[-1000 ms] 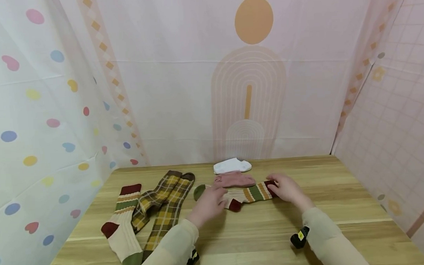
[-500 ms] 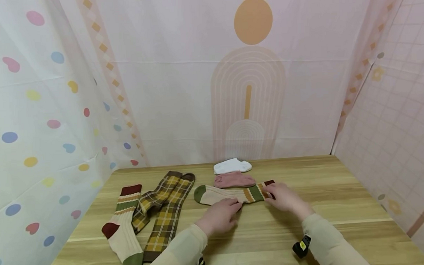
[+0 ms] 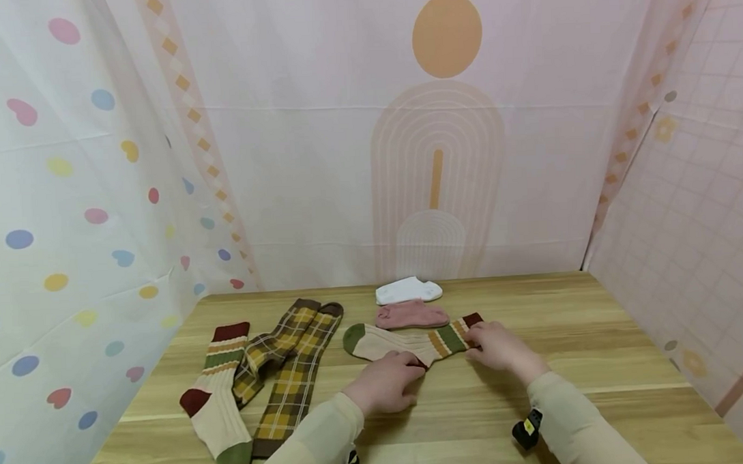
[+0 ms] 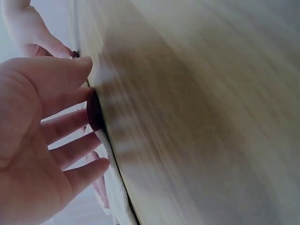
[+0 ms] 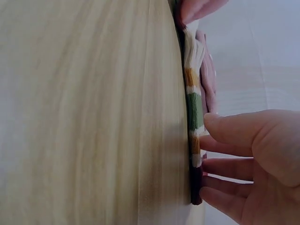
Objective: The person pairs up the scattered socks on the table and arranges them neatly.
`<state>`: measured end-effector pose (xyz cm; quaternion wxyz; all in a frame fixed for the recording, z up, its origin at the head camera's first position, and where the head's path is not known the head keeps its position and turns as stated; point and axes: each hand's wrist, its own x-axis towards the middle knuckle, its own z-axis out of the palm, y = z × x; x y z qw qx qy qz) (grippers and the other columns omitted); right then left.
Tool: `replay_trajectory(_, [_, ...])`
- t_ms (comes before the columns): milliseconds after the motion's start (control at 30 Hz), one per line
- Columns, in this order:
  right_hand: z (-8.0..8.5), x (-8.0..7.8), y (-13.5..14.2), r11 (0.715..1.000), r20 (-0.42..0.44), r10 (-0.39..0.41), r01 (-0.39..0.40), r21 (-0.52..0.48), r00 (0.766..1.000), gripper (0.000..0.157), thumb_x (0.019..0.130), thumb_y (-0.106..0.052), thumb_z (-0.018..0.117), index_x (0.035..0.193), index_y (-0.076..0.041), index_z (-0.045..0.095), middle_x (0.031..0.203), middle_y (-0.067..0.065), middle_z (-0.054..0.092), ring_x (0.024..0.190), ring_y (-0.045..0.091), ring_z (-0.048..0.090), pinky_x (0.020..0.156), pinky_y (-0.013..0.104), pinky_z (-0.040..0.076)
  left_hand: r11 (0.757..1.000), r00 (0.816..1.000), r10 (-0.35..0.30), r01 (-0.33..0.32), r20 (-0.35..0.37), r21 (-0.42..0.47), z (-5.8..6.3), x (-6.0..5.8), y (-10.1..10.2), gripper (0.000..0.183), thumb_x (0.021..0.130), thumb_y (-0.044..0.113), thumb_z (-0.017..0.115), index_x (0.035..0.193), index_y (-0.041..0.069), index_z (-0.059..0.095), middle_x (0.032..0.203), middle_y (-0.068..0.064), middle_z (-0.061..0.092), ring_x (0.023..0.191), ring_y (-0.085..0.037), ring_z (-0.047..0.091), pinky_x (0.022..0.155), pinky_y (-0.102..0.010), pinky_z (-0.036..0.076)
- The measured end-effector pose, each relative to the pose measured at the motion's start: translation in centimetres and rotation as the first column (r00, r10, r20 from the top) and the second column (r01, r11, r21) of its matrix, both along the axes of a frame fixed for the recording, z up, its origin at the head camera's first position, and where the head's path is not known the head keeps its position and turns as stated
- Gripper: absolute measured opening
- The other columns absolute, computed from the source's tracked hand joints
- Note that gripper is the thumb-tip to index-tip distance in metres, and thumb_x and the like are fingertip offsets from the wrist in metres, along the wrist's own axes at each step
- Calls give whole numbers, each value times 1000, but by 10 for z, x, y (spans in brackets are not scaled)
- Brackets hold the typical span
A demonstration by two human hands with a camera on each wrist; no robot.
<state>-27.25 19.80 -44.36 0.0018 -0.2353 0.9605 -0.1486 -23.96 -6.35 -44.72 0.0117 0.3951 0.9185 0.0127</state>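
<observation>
A cream sock (image 3: 400, 341) with a green toe, dark red heel and striped cuff lies flat across the middle of the table. My left hand (image 3: 385, 382) touches its heel from the near side with extended fingers, as the left wrist view shows. Over at the striped cuff, my right hand (image 3: 501, 345) rests its fingertips (image 5: 206, 193) on the edge, the thumb apart from the fingers. Just behind this sock lie a pink sock (image 3: 411, 314) and a white sock (image 3: 408, 290). The left hand covers most of the heel.
A matching cream sock (image 3: 220, 408) lies at the left of the wooden table (image 3: 452, 427). Beside it are two yellow-and-brown plaid socks (image 3: 296, 368), one bent under the other's side. A patterned curtain (image 3: 309, 193) hangs behind the table's back edge.
My left hand has moved right and nearer, from the sock's foot to its heel, uncovering the green toe. My right hand has shifted slightly nearer at the cuff, and the sock now bends at the heel.
</observation>
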Motion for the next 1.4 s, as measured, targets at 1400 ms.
replay_trajectory(1400, [9, -6, -1, 945, -179, 64, -117, -304, 982, 25, 94, -7, 66, 117, 3, 66, 112, 17, 67, 107, 35, 62, 92, 52, 48, 977, 997, -53, 63, -52, 202, 21, 0, -23, 37, 90, 15, 69, 125, 6, 67, 120, -8, 66, 111, -23, 61, 97, -38, 47])
